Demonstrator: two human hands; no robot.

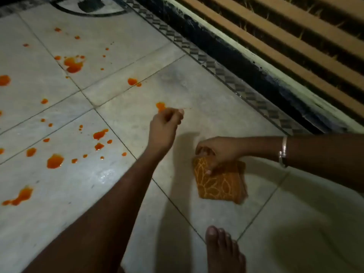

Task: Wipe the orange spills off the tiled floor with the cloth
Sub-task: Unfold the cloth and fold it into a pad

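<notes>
A folded orange cloth point(220, 182) with a pale leaf pattern lies on the pale tiled floor point(197, 85). My right hand point(216, 150) pinches its far edge with thumb and fingers; a silver bangle sits on that wrist. My left hand point(164, 127) hovers above the floor to the cloth's left, fingers loosely curled, holding nothing. Just beyond its knuckles lies a small orange spill point(160, 106). Several more orange spills point(73, 64) and drops are scattered across the tiles to the left, including a large blot point(55, 160) and a streak point(21, 196).
My bare foot point(222, 251) rests on the tile at the bottom, near the cloth. A patterned border strip point(216, 69) and a dark raised step point(246, 62) with wooden slats point(295, 42) run diagonally along the right. A dark circular floor inlay point(88, 8) lies at the top.
</notes>
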